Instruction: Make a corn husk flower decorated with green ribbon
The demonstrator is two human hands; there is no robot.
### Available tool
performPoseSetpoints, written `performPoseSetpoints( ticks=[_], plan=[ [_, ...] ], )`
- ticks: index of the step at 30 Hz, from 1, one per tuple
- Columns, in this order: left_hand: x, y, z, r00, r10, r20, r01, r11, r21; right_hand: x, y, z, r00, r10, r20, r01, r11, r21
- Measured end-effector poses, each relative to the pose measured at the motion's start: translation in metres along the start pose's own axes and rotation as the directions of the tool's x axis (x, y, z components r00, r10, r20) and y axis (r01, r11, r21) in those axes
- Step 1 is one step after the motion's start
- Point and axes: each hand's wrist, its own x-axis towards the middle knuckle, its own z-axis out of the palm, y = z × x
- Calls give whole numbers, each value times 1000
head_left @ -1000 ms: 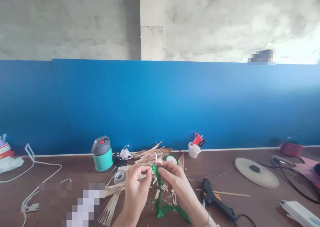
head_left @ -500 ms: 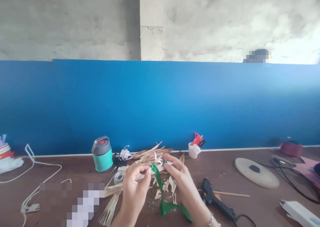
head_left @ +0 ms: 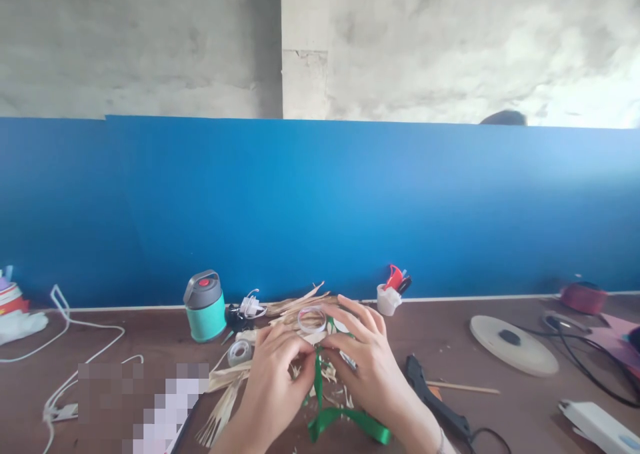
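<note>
A shiny green ribbon (head_left: 327,417) hangs from the fingertips of both hands and curls down to the right over the table. My left hand (head_left: 277,374) pinches its upper end between thumb and forefinger. Touching almost the same spot, my right hand (head_left: 367,367) is closed at thumb and forefinger, its other fingers raised. The exact grip points are partly hidden by the fingers. Behind and under the hands lie dry pale husk strips (head_left: 225,394), a clear tape ring (head_left: 311,319) and a roll of tape (head_left: 240,353).
A teal flask (head_left: 206,314) stands at back left, near a white plug (head_left: 251,306). Right of my hands lie a black glue gun (head_left: 435,401) and a wooden stick (head_left: 465,388). Further off are a white cup of tools (head_left: 387,301), a round lid (head_left: 515,354) and a blue partition (head_left: 320,207).
My hands have come closer together, so their fingertips meet at the ribbon's upper end. The ribbon's lower loop has shifted slightly.
</note>
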Motion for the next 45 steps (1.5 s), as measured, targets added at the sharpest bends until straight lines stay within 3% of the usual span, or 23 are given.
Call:
performPoseSetpoints(
  ticks=[3, 7, 14, 16, 19, 22, 24, 30, 34, 36, 39, 43, 45],
  plan=[
    [0, 0, 0, 985, -157, 79, 170, 962, -214, 1, -1, -1, 999, -25, -41, 28, 998, 56],
    [-5, -1, 9, 917, -340, 209, 399, 751, -526, 0, -1, 4, 997, -10, -73, 18, 994, 106],
    [-7, -7, 25, 804, -514, 299, 527, 383, -758, -2, -2, 13, 991, 102, -91, -89, 986, 142],
    [-5, -8, 24, 783, -525, 333, 549, 332, -767, -2, -4, 15, 988, 115, -108, -99, 985, 141],
    [-3, -6, 21, 803, -522, 289, 532, 408, -742, -2, -7, 16, 984, 124, -130, -105, 984, 144],
    [-3, -2, 18, 871, -486, 74, 412, 640, -648, -2, -10, 17, 980, 146, -138, -125, 981, 152],
    [-5, 1, 18, 888, -457, -44, 355, 743, -567, -2, -12, 18, 977, 161, -138, -138, 977, 161],
    [-10, 3, 26, 813, -581, 35, 479, 633, -609, -1, -20, 21, 966, 205, -155, -174, 967, 188],
    [-10, 2, 25, 836, -520, -175, 379, 778, -501, -1, -21, 22, 961, 212, -177, -177, 964, 197],
    [-10, 2, 23, 847, -493, -198, 345, 794, -501, -1, -21, 23, 960, 217, -180, -179, 962, 204],
    [-9, 3, 22, 826, -564, -29, 434, 667, -606, -1, -20, 23, 955, 229, -190, -190, 960, 204],
    [-8, 3, 23, 678, -672, 299, 640, 339, -689, -1, -22, 24, 955, 225, -193, -190, 964, 184],
    [-8, 4, 24, 665, -670, 331, 620, 248, -744, 0, -24, 24, 956, 218, -195, -185, 968, 172]
  ],
)
